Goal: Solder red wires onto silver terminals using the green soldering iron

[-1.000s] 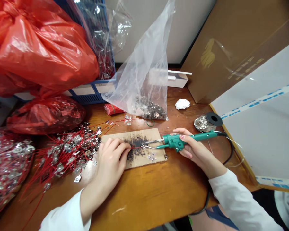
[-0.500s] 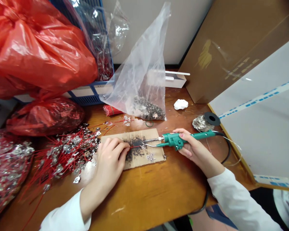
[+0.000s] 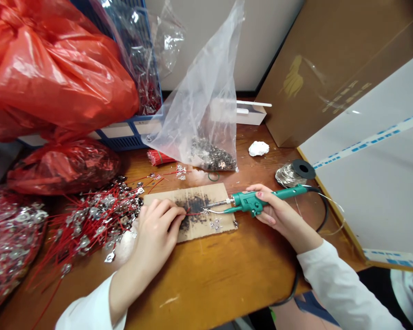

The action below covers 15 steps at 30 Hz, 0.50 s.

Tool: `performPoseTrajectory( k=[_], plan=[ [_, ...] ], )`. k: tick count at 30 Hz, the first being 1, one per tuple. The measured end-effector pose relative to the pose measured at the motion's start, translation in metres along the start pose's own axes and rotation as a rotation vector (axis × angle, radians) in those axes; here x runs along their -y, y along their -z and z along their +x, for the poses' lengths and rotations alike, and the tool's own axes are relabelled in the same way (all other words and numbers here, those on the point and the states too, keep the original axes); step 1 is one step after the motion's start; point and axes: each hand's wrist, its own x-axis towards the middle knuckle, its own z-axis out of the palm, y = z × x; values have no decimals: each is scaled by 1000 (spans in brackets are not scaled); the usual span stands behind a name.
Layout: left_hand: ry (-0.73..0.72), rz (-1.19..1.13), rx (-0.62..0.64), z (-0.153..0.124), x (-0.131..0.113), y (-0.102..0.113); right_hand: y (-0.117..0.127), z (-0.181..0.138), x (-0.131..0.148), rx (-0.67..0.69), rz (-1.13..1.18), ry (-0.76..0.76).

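Note:
My left hand (image 3: 161, 222) rests on the scorched cardboard (image 3: 192, 234), its fingertips pinching a thin red wire (image 3: 193, 214). At the wire's right end lies a small metal terminal (image 3: 205, 211). My right hand (image 3: 270, 206) is wrapped around a green soldering iron (image 3: 249, 201) with a solder feed tube. The iron's tip and the feed tube's end meet at the terminal; whether the tip touches it I cannot tell. Several loose terminals (image 3: 215, 224) lie on the cardboard to the right.
A heap of red wires with terminals (image 3: 96, 215) spreads at left, beside red plastic bags (image 3: 55, 73). Behind the cardboard stands a clear bag of small metal parts (image 3: 213, 153). The solder spool (image 3: 296, 174), white lump (image 3: 259, 148) and large carton (image 3: 316, 68) are on the right.
The soldering iron's tip and feed tube have shifted slightly down and left onto the terminal. My left hand stays nearly still on the wire.

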Motion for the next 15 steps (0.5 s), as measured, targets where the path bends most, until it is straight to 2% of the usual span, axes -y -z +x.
performPoseTrajectory(
  k=[15],
  plan=[
    [40, -30, 3, 0, 1, -1, 0, -1, 0, 15, -2, 26]
  ],
)
